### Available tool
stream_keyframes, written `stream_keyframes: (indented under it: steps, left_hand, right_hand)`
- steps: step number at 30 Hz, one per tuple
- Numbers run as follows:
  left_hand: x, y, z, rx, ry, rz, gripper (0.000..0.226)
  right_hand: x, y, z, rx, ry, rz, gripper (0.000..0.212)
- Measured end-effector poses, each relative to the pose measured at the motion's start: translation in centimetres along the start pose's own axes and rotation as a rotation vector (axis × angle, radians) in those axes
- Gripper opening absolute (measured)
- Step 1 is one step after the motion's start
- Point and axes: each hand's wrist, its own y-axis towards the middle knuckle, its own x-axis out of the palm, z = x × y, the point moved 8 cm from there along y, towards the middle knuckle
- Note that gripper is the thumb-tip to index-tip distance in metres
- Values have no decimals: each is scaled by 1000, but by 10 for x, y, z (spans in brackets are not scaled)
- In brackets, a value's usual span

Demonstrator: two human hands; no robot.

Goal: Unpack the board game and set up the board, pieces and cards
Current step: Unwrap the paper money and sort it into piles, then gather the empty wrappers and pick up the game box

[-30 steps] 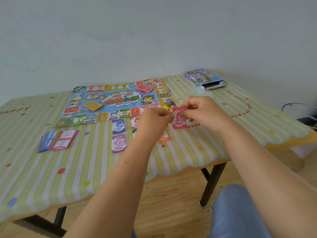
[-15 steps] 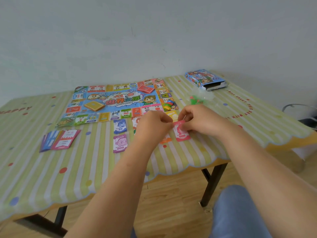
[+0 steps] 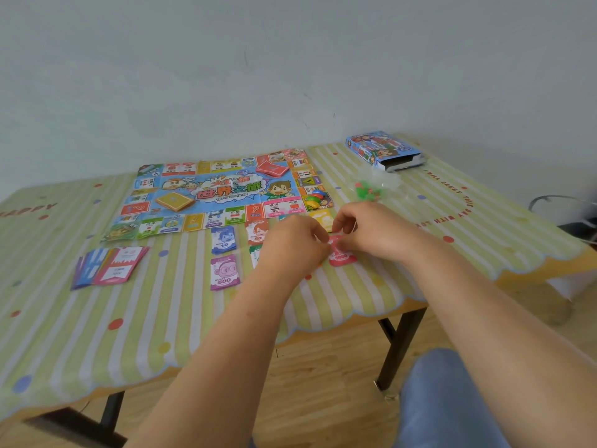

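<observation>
Fanned pink and blue paper cards (image 3: 109,268) lay at seven o'clock of the colourful printed game board (image 3: 226,192); a purple paper 500 note (image 3: 224,273) sat at six. Your left hand (image 3: 292,244) and right hand (image 3: 371,231), fingers curled, pinched the small pink paper money notes (image 3: 340,256) at the board's five o'clock, down on the striped tablecloth (image 3: 97,318). You were laying out money, I judge; next, release them flat and squared.

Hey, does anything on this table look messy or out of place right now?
Two small things. The paper game board's near-left corner looks creased and does not lie flat. The blue and pink card pile, left of the purple 500 banknote stack, is splayed rather than squared. Nothing looks spilled.
</observation>
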Motion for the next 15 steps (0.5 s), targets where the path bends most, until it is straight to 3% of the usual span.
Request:
stream_keyframes:
  steps: [6, 11, 15]
  left_hand:
    - [-6, 6, 3, -10, -66, 69, 10]
    - [-9, 15, 14, 18, -107, 104, 13]
    - [-5, 26, 27, 52, -131, 96, 18]
  right_hand:
    - [-12, 0, 8, 16, 89, 79, 14]
    - [-49, -4, 23, 62, 262, 326, 12]
    - [-73, -6, 44, 128, 260, 483, 8]
